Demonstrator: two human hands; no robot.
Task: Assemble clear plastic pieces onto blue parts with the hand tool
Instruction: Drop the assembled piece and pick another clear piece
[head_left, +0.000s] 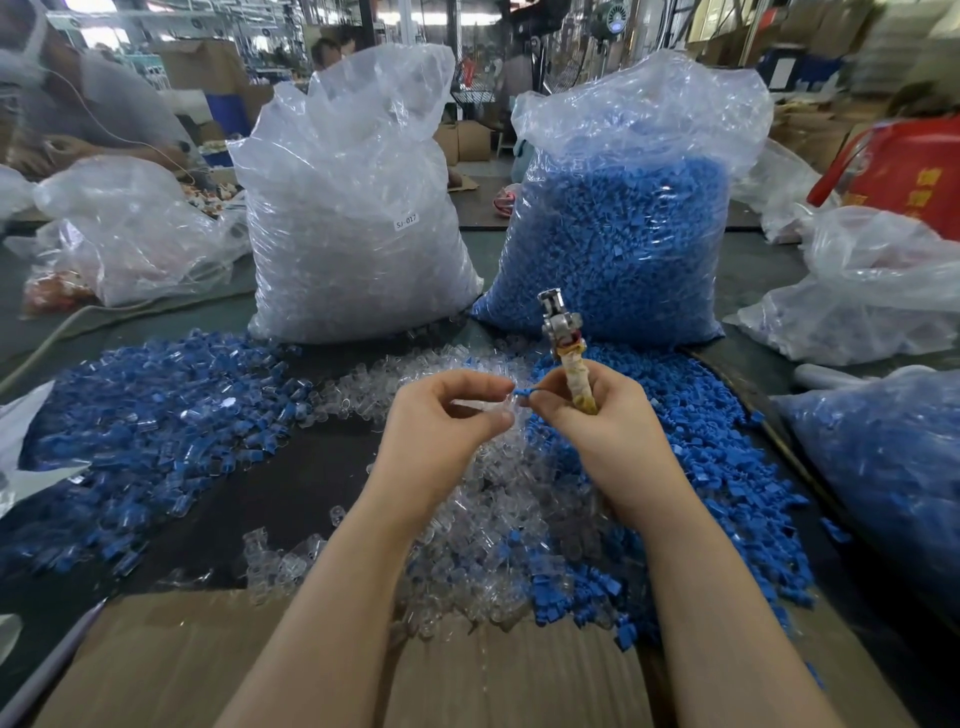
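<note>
Left hand (447, 415) fingers pinch small clear plastic piece (498, 404) w/ right hand (597, 415) fingers pinching small blue plastic part (523, 391) plus tape-wrapped metal hand tool (563, 345); misaligned push likely drops either into counter (291, 483) piles.

Bright, even light; fisheye edges, bg blurry.

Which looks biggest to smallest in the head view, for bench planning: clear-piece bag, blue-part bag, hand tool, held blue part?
1-2. Clear-piece bag and blue-part bag: alike, unranked.
3. Hand tool, in the right hand.
4. Held blue part.
</note>
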